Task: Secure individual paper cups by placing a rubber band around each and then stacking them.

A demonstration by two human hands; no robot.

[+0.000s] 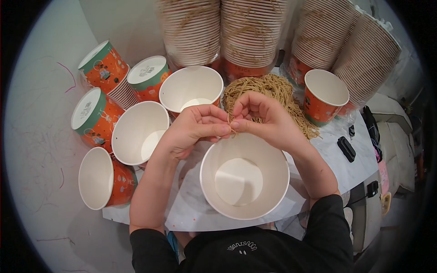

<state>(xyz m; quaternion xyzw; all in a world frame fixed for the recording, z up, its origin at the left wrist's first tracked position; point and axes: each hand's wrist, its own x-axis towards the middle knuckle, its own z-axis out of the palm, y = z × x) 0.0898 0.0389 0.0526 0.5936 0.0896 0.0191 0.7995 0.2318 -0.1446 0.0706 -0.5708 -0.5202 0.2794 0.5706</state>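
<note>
My left hand [193, 129] and my right hand [264, 119] meet above the far rim of a white-lined paper bucket [275, 184], which stands upright in front of me. Both are closed, thumb against fingers, on a thin tan cord [234, 132] that shows between the fingertips. Whether the cord passes through the bucket's rim or is knotted is too small to tell. Just behind my hands lies a tangled heap of tan cords [259, 85]. Another open bucket [191, 84] stands beyond my left hand.
Tall stacks of nested buckets [252, 34] line the back of the white table [195, 216]. More orange and green buckets [104, 113] lie or stand tilted at left. One orange bucket [318, 107] stands at right, near a small black object [347, 149]. A sofa [391, 132] is beyond.
</note>
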